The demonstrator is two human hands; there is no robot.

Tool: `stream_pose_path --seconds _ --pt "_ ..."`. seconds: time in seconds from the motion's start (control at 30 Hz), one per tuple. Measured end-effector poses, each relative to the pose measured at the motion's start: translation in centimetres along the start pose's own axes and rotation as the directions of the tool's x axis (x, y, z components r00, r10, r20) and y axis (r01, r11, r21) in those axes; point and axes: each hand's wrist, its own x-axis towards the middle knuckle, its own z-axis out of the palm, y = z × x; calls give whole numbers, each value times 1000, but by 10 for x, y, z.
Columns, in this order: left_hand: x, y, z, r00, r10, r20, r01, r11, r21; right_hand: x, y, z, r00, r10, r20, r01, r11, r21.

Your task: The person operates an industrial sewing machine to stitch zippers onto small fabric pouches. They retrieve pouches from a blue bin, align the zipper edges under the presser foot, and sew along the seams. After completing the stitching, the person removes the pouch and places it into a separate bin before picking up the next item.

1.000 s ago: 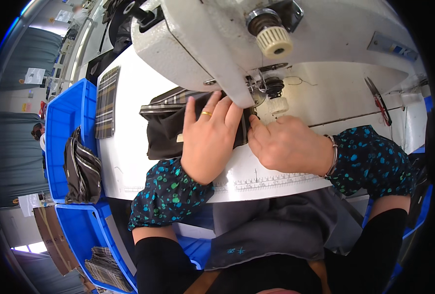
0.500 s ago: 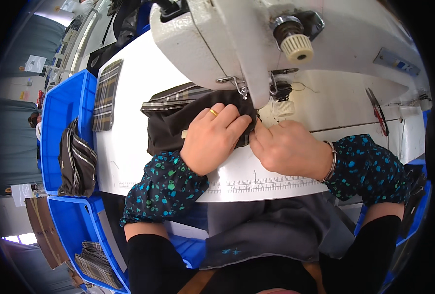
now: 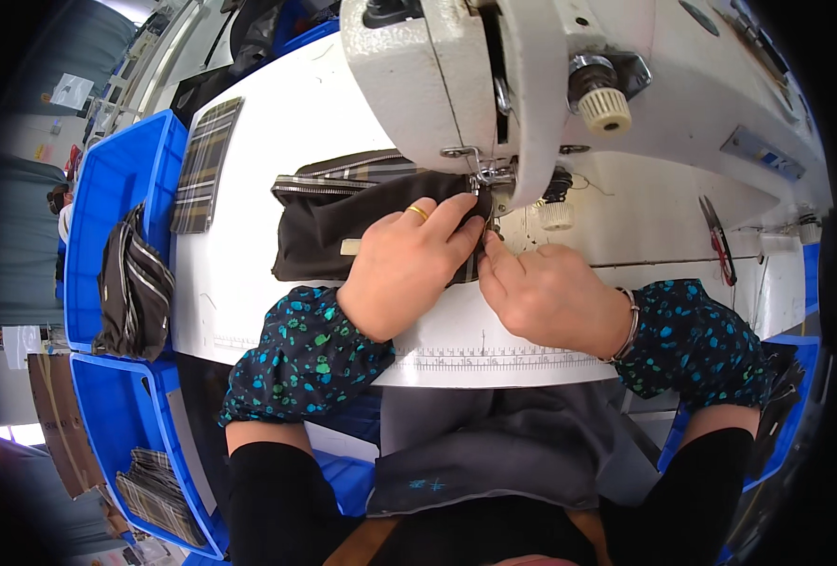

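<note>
Aligning dark-brown zippered fabric pouch (image 3: 319, 229) for stitching, apparently; left hand (image 3: 404, 271) atop, grip unclear; right hand (image 3: 552, 294) pinching edge; next needs steady feed.

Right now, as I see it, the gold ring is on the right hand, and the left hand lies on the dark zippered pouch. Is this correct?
Not quite. The head view shows the gold ring on the left hand, not the right hand. The left hand does lie on the dark zippered pouch.
</note>
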Motion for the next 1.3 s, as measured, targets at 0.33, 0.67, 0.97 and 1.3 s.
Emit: stream_pose_path --seconds 0.33,0.67,0.97,1.3 --pt "2 1 1 994 -48 94 45 999 29 1 1 1 1000 0 3 0 1000 -9" --pt "3 0 6 998 -44 -45 45 999 27 4 7 3 999 28 -29 -28 1000 -12" --pt "-2 3 6 976 25 -217 -30 999 -19 0 -5 -4 999 40 18 -39 999 -31" --pt "0 5 17 986 58 -159 -58 998 8 -1 -10 -5 1000 -1 -5 1 998 -66"
